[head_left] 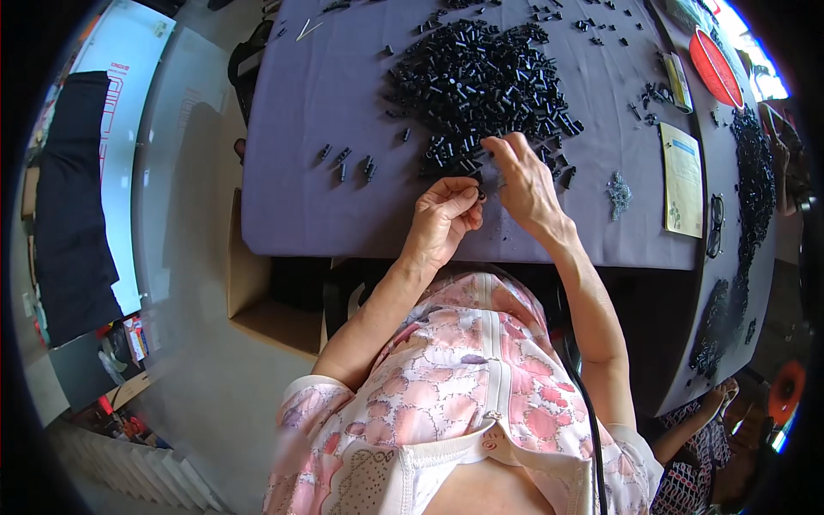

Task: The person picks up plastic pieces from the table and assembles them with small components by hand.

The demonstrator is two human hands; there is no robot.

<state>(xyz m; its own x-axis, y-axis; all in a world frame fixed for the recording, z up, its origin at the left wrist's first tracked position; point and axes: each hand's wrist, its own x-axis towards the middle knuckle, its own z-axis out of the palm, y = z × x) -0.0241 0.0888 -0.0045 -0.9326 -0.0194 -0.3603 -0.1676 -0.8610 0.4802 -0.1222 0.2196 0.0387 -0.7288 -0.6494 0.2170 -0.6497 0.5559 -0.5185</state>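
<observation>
My left hand (444, 216) is closed in a pinch on a small black cylindrical piece (481, 195) at the near edge of a big heap. That heap (485, 81) is made of many short black tube-like parts, loosely piled on the grey-purple tablecloth. Just right of it, my right hand (525, 184) reaches over the heap's near side with fingertips bent together. Whatever they pinch, if anything, is too small to make out. Several similar black pieces (343, 163) lie apart on the cloth to the left. A small pile of tiny silvery parts (618, 196) rests to the right.
A tan paper packet (681, 180) and glasses (715, 225) lie near the right edge. Beyond is a red basket (716, 69) and another table with black parts (751, 184), a person's arm (699, 421) beside it. An open cardboard box (266, 322) stands below the table's left corner.
</observation>
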